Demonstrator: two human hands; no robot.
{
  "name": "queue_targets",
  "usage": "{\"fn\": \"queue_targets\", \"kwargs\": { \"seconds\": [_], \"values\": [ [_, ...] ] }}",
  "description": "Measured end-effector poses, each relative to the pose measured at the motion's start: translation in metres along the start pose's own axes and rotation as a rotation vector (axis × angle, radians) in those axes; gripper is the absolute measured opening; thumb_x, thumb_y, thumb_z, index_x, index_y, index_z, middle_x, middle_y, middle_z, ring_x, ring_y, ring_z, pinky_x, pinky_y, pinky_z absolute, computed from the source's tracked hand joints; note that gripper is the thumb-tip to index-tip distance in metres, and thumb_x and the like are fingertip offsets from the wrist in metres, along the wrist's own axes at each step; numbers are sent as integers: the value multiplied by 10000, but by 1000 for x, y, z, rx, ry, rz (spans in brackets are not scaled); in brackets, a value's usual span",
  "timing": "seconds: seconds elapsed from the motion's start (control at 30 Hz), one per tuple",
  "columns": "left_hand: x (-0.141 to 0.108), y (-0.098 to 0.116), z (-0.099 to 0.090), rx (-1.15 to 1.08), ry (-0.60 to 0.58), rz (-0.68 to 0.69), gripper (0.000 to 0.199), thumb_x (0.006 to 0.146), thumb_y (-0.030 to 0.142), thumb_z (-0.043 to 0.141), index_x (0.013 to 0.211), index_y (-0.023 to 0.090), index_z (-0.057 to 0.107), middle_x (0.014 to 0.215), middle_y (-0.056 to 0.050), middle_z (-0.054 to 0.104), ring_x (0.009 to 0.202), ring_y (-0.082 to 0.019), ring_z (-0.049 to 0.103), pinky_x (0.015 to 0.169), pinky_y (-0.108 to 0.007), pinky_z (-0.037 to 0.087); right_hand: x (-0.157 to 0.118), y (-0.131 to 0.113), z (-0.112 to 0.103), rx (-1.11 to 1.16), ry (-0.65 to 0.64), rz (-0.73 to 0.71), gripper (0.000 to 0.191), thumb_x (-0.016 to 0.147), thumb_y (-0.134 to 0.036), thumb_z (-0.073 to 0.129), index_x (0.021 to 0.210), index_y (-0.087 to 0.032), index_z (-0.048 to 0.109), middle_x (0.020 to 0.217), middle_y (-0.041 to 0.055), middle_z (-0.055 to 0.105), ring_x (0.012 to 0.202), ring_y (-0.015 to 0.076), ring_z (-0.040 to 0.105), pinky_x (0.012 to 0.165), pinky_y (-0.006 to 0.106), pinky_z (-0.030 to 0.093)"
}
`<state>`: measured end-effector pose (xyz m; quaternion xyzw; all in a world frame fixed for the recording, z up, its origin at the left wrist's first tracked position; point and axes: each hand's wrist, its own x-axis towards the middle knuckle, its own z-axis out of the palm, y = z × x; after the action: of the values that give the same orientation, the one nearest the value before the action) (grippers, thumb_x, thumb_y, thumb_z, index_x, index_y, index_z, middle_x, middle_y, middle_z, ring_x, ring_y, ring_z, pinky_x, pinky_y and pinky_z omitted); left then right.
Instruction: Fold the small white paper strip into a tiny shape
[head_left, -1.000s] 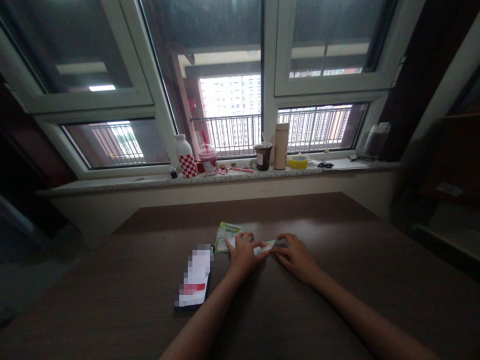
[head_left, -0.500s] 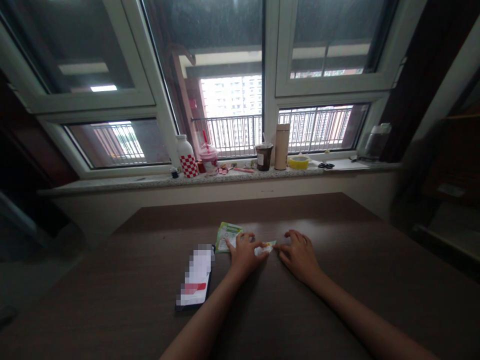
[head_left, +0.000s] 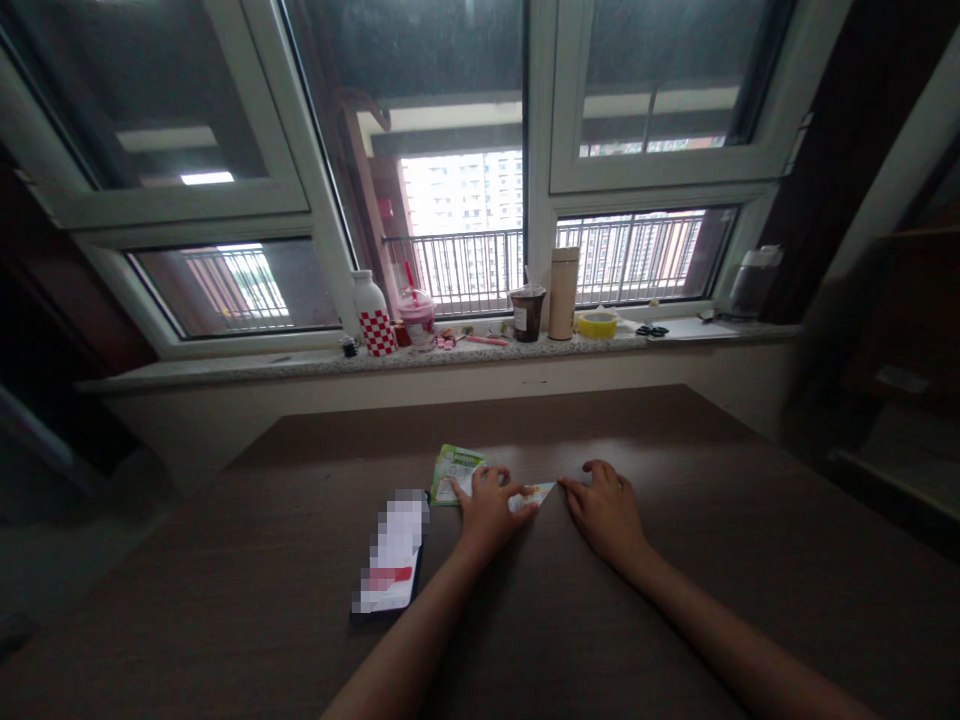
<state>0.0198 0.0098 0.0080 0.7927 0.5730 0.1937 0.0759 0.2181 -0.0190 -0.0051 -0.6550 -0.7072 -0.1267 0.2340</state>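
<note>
A small white piece of folded paper (head_left: 535, 495) with orange and green print lies on the brown table, ending in a sharp corner on its right. My left hand (head_left: 489, 512) holds its left part, thumb and index finger on it. At the pointed corner, the fingertips of my right hand (head_left: 604, 512) touch the paper; whether the thumb presses from below is hard to make out. A green and white printed packet (head_left: 454, 474) lies just behind my left hand, partly covered by its fingers.
Left of my left forearm a phone (head_left: 394, 550) lies on the table (head_left: 247, 560). On the windowsill (head_left: 300, 364) beyond stand a checkered bottle (head_left: 375, 318), a pink drink cup (head_left: 418, 322), a dark drink cup (head_left: 528, 314), a beige flask (head_left: 563, 294), yellow tape (head_left: 597, 325) and scissors (head_left: 652, 331).
My right hand has shifted slightly right and away from me, with its index finger now at the paper's tip. The paper's corner reaches a little farther right. My left hand has stayed put.
</note>
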Motion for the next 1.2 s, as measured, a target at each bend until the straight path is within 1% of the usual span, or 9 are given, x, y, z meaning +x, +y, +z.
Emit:
{"fn": "queue_targets", "kwargs": {
  "seconds": [0.17, 0.3, 0.43, 0.57, 0.77, 0.87, 1.0, 1.1, 1.2],
  "values": [
    [0, 1, -1, -6, -15, -9, 270, 780, 549, 635, 1009, 427, 709, 1314, 8, 531, 1316, -334, 314, 1043, -760, -40, 1, 5, 2, 68, 15, -21, 313, 906, -274, 488, 1149, -312, 683, 1221, 120, 525, 1143, 287, 469, 909, 434, 430],
    [-1, 2, -1, -2, -5, -12, 279, 777, 548, 641, 1018, 422, 707, 1322, 7, 529, 1311, -327, 315, 1046, -754, -49, 1, 4, 1, 107, -23, -79, 281, 907, -295, 507, 1110, -338, 697, 1208, 101, 530, 1160, 277, 461, 951, 449, 412],
    [-1, 1, 1, -18, 12, -7, 279, 782, 541, 638, 1024, 418, 702, 1313, 5, 535, 1299, -323, 327, 1048, -751, -53, 1, 1, -1, 107, -67, -48, 271, 909, -295, 518, 1102, -336, 703, 1199, 113, 533, 1173, 286, 457, 954, 455, 408],
    [-1, -1, 3, -32, 10, 7, 285, 787, 531, 638, 1055, 439, 672, 1308, 14, 543, 1295, -308, 342, 1034, -762, -70, 1, 1, -2, 118, -92, -29, 277, 905, -283, 524, 1112, -334, 700, 1200, 116, 535, 1173, 286, 457, 962, 455, 404],
    [-2, -3, 4, -48, 31, 8, 440, 790, 539, 631, 1208, 410, 588, 1315, -7, 549, 1298, -305, 353, 1058, -745, -65, 2, 2, 0, 141, -99, -28, 273, 912, -297, 524, 1118, -350, 696, 1201, 107, 536, 1165, 277, 463, 960, 450, 410],
    [-3, -4, 2, -58, 26, 36, 383, 805, 510, 630, 1178, 427, 604, 1310, 8, 553, 1293, -287, 365, 1066, -737, -51, 2, 2, 1, 138, -97, -31, 273, 917, -302, 518, 1120, -348, 695, 1212, 109, 534, 1179, 277, 457, 970, 452, 404],
    [-4, -5, 1, -58, 2, 43, 274, 814, 501, 626, 1081, 454, 662, 1314, 30, 547, 1283, -287, 374, 1063, -741, -37, 2, 1, 1, 137, -97, -29, 273, 921, -306, 510, 1119, -344, 695, 1225, 110, 535, 1191, 279, 454, 974, 452, 400],
    [-3, -5, 1, -58, 0, 29, 260, 803, 513, 635, 1052, 452, 680, 1310, 36, 550, 1280, -293, 375, 1058, -742, -60, 3, 2, 3, 170, -98, -23, 273, 924, -309, 500, 1115, -333, 695, 1229, 107, 535, 1191, 276, 461, 978, 447, 400],
    [-2, -5, 1, -65, -3, 20, 252, 794, 520, 645, 1036, 462, 686, 1294, 40, 563, 1277, -294, 378, 1048, -751, -67, 7, 6, 8, 247, -82, -14, 290, 911, -313, 514, 1151, -291, 675, 1234, 112, 533, 1182, 265, 471, 976, 423, 408]
  ]
}}
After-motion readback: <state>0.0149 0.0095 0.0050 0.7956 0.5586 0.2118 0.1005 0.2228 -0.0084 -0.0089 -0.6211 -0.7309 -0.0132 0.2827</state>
